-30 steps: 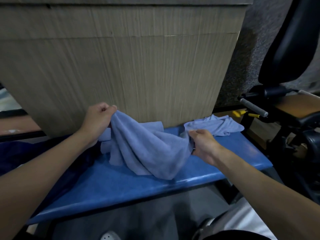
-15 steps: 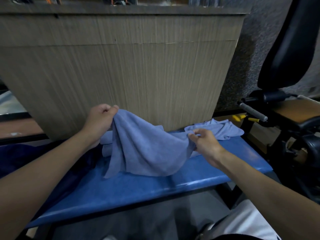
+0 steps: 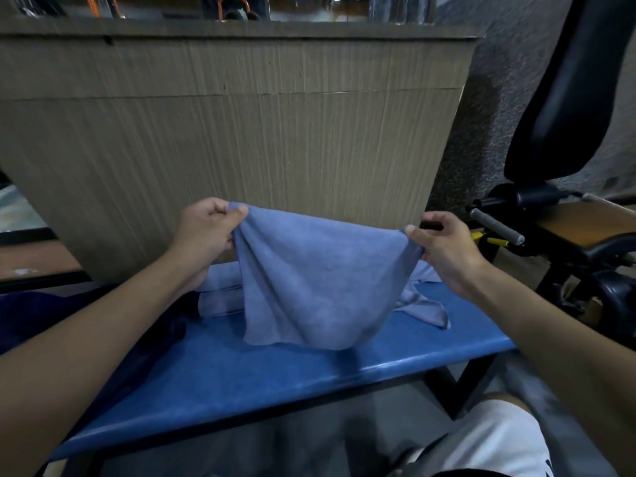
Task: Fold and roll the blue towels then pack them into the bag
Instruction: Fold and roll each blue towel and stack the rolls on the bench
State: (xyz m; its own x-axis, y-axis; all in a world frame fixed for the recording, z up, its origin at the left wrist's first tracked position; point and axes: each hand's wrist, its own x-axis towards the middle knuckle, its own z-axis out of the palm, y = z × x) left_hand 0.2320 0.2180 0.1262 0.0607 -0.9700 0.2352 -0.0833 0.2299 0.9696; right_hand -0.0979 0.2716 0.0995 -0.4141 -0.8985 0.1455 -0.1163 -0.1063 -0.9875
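Observation:
A light blue towel (image 3: 316,280) hangs spread between my two hands above the blue bench (image 3: 261,376). My left hand (image 3: 206,232) pinches its upper left corner between thumb and curled fingers. My right hand (image 3: 444,249) pinches the upper right corner. The towel's lower edge touches the bench top. Behind it on the bench lie rolled blue towels (image 3: 220,294) at the left and a crumpled blue towel (image 3: 423,308) at the right. A dark blue bag (image 3: 38,315) lies at the bench's left end, partly hidden by my left forearm.
A wood-grain panel (image 3: 241,149) rises right behind the bench. Black exercise equipment with a padded seat (image 3: 571,98) and a metal handle (image 3: 495,225) stands at the right. My white-clad knee (image 3: 495,442) is below the bench edge.
My right hand has risen and moved right with a towel corner, and my left hand lifted slightly, so the towel went from bunched on the bench to stretched out between both hands.

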